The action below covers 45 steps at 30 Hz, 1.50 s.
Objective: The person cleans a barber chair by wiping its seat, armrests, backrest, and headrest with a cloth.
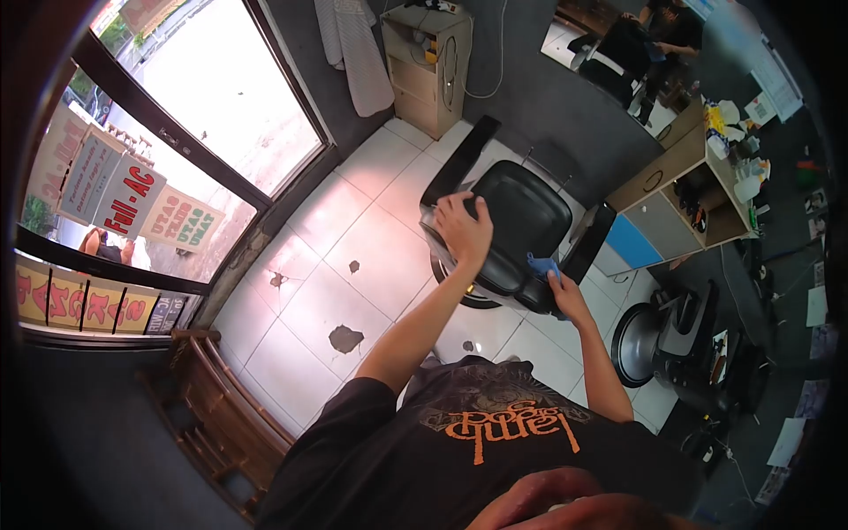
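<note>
A black barber chair (527,208) stands on the tiled floor in front of me. My left hand (463,231) is closed over the near end of the chair's left armrest (463,159), its fingertips partly hidden. In my right hand (566,296) is a blue cloth (541,264), pinched and bunched against the near right part of the chair. Close by that hand runs the right armrest (589,243).
Glass doors (230,88) with signs stand at the left, above a wooden bench (212,389). A cabinet (658,208) with bottles on top is at the right, beneath a mirror (609,62). Another chair (667,344) stands lower right. Several floor tiles have broken patches (345,339).
</note>
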{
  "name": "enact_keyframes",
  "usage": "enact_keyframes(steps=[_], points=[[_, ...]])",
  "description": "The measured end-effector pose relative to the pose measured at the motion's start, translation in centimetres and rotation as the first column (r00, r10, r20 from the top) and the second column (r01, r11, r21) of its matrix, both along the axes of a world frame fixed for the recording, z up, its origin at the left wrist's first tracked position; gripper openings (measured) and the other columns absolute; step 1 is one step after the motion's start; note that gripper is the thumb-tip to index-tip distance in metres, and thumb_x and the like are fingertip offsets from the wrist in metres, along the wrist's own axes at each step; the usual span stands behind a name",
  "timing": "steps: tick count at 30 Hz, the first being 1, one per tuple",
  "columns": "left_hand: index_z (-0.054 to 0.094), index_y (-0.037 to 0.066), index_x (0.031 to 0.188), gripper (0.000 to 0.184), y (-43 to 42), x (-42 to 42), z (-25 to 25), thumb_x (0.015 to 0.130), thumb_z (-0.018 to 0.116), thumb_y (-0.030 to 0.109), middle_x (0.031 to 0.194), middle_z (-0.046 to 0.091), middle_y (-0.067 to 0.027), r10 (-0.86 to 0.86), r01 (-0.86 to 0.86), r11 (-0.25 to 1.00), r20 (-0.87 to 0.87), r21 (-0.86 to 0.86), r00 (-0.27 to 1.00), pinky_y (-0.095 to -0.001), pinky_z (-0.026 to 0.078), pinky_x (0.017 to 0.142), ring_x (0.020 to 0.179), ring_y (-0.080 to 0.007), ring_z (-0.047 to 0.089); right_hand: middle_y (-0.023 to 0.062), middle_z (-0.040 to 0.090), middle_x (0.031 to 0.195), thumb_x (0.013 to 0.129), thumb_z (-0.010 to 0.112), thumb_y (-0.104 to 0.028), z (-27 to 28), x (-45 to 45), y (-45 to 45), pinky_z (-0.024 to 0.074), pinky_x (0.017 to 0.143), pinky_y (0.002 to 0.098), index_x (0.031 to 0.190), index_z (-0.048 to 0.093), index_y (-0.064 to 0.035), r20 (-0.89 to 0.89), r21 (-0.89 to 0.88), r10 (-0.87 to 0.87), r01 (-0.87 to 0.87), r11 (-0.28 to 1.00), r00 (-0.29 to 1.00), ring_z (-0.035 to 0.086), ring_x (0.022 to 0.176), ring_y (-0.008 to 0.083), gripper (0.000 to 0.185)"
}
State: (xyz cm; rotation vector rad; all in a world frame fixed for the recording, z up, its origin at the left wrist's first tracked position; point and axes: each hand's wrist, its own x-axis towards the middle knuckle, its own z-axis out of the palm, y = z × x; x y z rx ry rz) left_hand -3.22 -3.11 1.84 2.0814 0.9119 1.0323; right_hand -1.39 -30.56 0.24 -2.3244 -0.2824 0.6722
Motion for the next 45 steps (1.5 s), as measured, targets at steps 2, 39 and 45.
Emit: enact_keyframes(steps=[2,39,45], points=[[0.064,0.012,0.111,0.028,0.1,-0.1,0.5,0.091,0.071,0.030,0.113,0.058,-0.0132,-0.074,0.075,0.997,0.010,-0.032,0.997,-0.0485,0.039,0.104,0.115,-0.0353,0.054,0.0189,0.071,0.130,0.109,0.048,-0.052,1.2,-0.3,2.0,0.0437,0.108,0.0374,0.141,0.063,-0.0049,-0.019,-0.034,-0.055,0.054,0.998,0.998,0.063,0.126,0.0305,0.059],[0.043,-0.002,0.145,0.048,15.8,0.8,-8.5,0.110,0.053,0.030,0.124,0.057,-0.0208,-0.885,0.783,0.244,0.200,-0.572,0.421,-0.0444,0.045,0.102,0.116,-0.0327,0.061,0.0167,0.075,0.113,0.109,0.049,-0.050,7.4,-3.6,17.9,0.0527,0.095,0.0398,0.130,0.067,-0.0014,0.028,0.193,-0.252,0.242,0.951,0.967,0.071,0.108,0.0304,0.056],[0.034,-0.001,0.155,0.070,17.6,5.6,-0.6,0.105,0.066,0.035,0.141,0.055,-0.0192,-0.947,0.860,-0.247,0.300,-0.447,-0.115,-0.0398,0.040,0.114,0.133,-0.0271,0.054,0.0071,0.070,0.118,0.108,0.058,-0.043,10.0,-3.7,23.4,0.0519,0.096,0.0302,0.133,0.063,-0.0003,-0.458,0.716,-0.664,0.688,0.119,0.591,0.066,0.109,0.0140,0.049]])
